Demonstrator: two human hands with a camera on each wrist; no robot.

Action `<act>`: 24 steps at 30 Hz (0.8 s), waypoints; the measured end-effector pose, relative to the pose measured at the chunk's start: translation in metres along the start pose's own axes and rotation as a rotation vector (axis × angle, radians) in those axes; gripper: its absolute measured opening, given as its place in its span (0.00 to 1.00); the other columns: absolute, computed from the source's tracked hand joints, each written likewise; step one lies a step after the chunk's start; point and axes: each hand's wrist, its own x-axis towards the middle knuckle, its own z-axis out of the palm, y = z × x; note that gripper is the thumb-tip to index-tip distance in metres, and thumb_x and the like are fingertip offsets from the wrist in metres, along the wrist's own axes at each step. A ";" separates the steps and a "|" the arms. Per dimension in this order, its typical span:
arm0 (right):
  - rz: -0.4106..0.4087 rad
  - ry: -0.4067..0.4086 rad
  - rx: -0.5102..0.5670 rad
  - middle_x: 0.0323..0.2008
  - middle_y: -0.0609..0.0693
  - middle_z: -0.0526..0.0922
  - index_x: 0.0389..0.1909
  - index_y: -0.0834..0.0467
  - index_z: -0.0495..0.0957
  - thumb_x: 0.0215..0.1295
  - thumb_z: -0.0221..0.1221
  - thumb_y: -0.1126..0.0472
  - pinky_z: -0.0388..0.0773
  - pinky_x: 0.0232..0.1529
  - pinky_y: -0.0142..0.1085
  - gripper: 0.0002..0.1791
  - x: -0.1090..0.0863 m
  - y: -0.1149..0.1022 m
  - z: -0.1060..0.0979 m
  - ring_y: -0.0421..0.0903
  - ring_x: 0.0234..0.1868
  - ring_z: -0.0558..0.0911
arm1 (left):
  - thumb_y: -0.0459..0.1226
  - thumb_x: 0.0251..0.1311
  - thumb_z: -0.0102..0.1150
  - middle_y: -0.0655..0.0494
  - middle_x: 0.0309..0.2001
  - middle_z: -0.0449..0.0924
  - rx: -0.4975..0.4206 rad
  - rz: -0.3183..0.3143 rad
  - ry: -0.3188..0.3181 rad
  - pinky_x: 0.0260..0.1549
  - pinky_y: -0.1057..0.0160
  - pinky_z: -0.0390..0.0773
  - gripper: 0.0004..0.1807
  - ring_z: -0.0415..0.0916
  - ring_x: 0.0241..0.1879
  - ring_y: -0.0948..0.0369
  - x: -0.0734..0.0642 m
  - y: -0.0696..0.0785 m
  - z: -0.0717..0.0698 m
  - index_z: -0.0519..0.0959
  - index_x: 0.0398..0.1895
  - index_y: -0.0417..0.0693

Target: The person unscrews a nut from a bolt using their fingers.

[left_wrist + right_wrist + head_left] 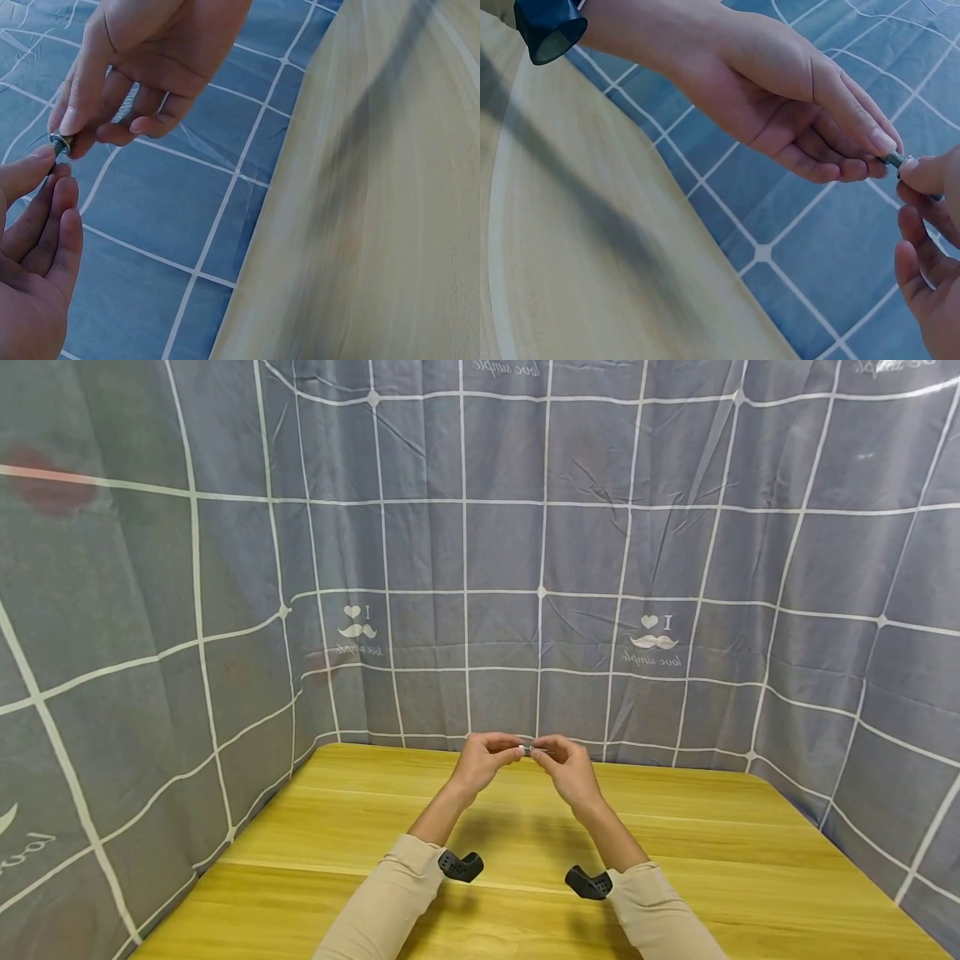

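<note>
Above the far part of the table, both hands meet at a small silver metal bolt (528, 749) with visible threads and a ring-like collar. My left hand (480, 767) pinches one end between thumb and fingertips. From the other side, my right hand (567, 770) pinches it beside the collar. In the left wrist view, threads of the bolt (60, 145) show between the two thumbs. A bit of ridged, shiny metal shows among the right hand's fingers (150, 112); what it is cannot be told. In the right wrist view, fingertips hide most of the bolt (895, 159).
A yellow wood-grain table (360, 827) lies beneath the forearms. Grey curtains (502, 552) with white grid lines surround its back and sides. Black wrist devices (461, 866) sit on both forearms at the sleeve cuffs.
</note>
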 end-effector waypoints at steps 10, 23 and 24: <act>-0.009 0.008 0.020 0.48 0.58 0.84 0.54 0.65 0.83 0.75 0.63 0.61 0.79 0.54 0.54 0.13 0.007 0.018 0.000 0.59 0.49 0.81 | 0.27 0.69 0.63 0.34 0.46 0.86 -0.016 0.008 -0.026 0.48 0.54 0.84 0.11 0.84 0.46 0.40 0.002 -0.002 -0.003 0.84 0.49 0.24; -0.041 0.000 0.009 0.47 0.58 0.84 0.53 0.67 0.83 0.75 0.63 0.62 0.79 0.50 0.44 0.14 0.007 0.019 0.000 0.55 0.48 0.81 | 0.27 0.69 0.63 0.34 0.46 0.86 -0.024 0.006 -0.035 0.48 0.55 0.84 0.11 0.83 0.48 0.36 0.003 -0.004 -0.003 0.84 0.49 0.24; -0.049 -0.004 0.011 0.48 0.59 0.84 0.53 0.68 0.82 0.74 0.63 0.63 0.79 0.51 0.45 0.14 0.007 0.019 -0.001 0.56 0.49 0.81 | 0.27 0.69 0.63 0.35 0.46 0.86 -0.023 0.002 -0.034 0.48 0.55 0.84 0.12 0.83 0.48 0.37 0.003 -0.003 -0.003 0.84 0.50 0.24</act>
